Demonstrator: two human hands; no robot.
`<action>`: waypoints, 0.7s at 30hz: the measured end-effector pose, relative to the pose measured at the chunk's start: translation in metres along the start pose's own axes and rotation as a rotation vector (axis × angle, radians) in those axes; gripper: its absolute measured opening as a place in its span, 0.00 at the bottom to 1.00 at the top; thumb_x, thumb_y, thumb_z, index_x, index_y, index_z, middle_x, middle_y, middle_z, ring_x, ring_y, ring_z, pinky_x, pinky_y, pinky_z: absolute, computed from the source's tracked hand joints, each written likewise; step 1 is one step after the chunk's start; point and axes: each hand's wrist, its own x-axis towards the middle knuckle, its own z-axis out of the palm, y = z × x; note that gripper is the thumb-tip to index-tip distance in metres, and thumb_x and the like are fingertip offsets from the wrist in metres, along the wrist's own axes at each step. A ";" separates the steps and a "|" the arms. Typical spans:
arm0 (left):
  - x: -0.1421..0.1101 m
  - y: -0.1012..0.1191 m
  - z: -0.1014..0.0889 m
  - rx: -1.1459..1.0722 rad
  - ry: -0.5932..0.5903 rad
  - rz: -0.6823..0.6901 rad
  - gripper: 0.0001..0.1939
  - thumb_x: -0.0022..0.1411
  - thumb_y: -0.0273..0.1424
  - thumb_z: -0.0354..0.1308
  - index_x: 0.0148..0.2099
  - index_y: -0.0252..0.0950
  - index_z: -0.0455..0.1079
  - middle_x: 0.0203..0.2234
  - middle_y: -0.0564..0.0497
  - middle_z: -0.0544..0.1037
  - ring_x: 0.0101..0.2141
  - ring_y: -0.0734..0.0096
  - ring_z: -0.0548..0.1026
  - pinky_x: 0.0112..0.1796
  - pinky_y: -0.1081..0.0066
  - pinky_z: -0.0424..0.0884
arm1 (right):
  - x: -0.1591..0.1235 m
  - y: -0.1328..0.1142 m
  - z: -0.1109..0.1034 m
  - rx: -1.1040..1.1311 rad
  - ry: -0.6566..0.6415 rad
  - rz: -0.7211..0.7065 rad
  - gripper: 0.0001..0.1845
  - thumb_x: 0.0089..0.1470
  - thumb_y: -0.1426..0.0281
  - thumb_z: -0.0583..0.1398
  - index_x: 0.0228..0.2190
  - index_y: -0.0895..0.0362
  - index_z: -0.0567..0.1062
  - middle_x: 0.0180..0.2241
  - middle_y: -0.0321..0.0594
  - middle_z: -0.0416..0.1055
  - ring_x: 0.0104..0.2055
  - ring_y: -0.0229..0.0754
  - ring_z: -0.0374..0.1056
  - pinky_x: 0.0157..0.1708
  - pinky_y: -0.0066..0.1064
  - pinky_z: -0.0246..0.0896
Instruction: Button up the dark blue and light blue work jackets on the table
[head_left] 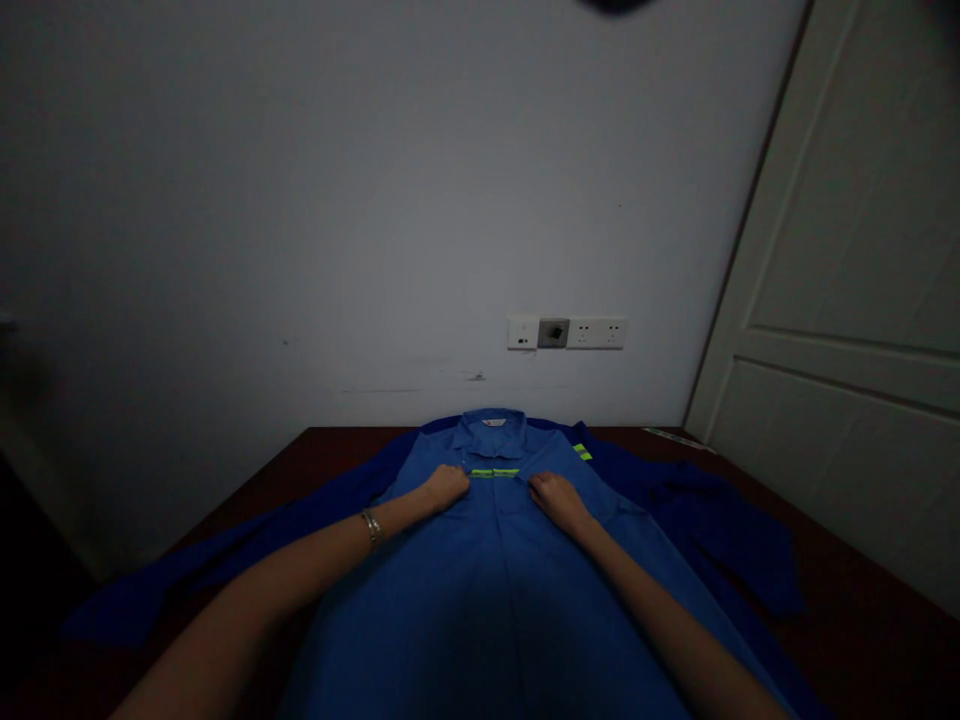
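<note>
On the dark red table (281, 462), at six o'clock in our view, we have the light-blue shirt (480, 590) lying front up, collar towards twelve, over a darker blue garment (712, 490) whose sleeves reach to eight and four. We judge the shirt light, soft and hardly fragile (cloth this limp would bunch if pulled from one side), so paired holds at the chest or shoulders should suit it. Our forearms come in from seven and five o'clock, nearly straight. The left hand (448, 486) and right hand (556, 498) are apart, fingers curled, each seemingly pinching chest cloth, at nine and three o'clock of the yellow-green strip (506, 473).
</note>
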 end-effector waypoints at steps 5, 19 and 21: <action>-0.002 0.005 0.001 0.032 0.007 0.031 0.11 0.56 0.17 0.47 0.36 0.23 0.70 0.31 0.34 0.74 0.31 0.61 0.75 0.31 0.67 0.71 | 0.005 -0.005 0.001 -0.018 -0.033 0.043 0.15 0.57 0.73 0.46 0.35 0.60 0.72 0.36 0.47 0.72 0.41 0.42 0.67 0.38 0.27 0.56; -0.018 0.010 -0.009 -0.008 0.048 -0.040 0.12 0.60 0.24 0.45 0.39 0.25 0.69 0.33 0.36 0.72 0.30 0.61 0.74 0.30 0.66 0.70 | 0.012 -0.016 -0.006 -0.034 -0.045 0.097 0.17 0.57 0.72 0.45 0.38 0.60 0.73 0.39 0.48 0.71 0.42 0.43 0.65 0.39 0.29 0.58; -0.031 0.008 -0.015 -0.031 0.071 -0.054 0.13 0.60 0.28 0.45 0.41 0.27 0.67 0.34 0.38 0.72 0.32 0.61 0.74 0.31 0.66 0.69 | 0.005 -0.015 -0.011 -0.020 -0.035 0.072 0.17 0.57 0.70 0.46 0.41 0.59 0.71 0.42 0.48 0.70 0.45 0.44 0.63 0.42 0.30 0.57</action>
